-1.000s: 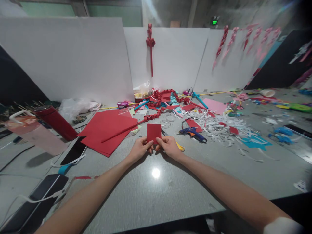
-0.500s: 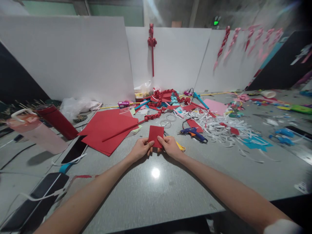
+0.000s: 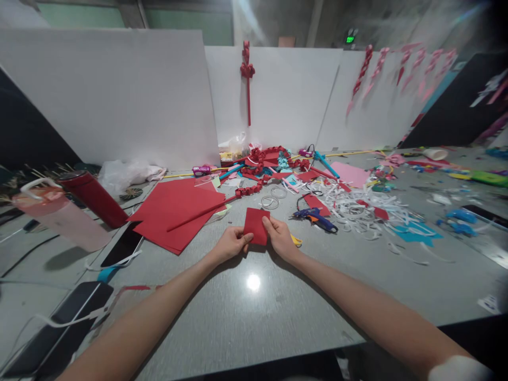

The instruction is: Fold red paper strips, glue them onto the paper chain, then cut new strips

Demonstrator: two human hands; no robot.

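Note:
Between my two hands, a small red paper rectangle [image 3: 257,226] is held up just above the grey table. My left hand [image 3: 233,242] pinches its lower left edge, thumb in front. My right hand [image 3: 280,236] grips its upper right side, thumb on the front face; the fingers behind are mostly hidden. Partly covered by my right hand, something with yellow handles [image 3: 296,241] lies on the table. A blue glue gun [image 3: 317,218] rests to the right. Left of my hands are large red paper sheets [image 3: 174,211] with a red paper twist on a stick [image 3: 202,211] across them.
White paper strips [image 3: 361,203] and blue paper [image 3: 418,232] are heaped at right. A pink bottle [image 3: 63,217], a red flask [image 3: 95,198], a phone [image 3: 121,246] and a black power bank [image 3: 59,323] stand or lie at left. White boards [image 3: 273,95] close off the back.
My right hand has slid up the red paper's right side toward its top corner. The paper has shifted slightly right and down. My left hand keeps its pinch.

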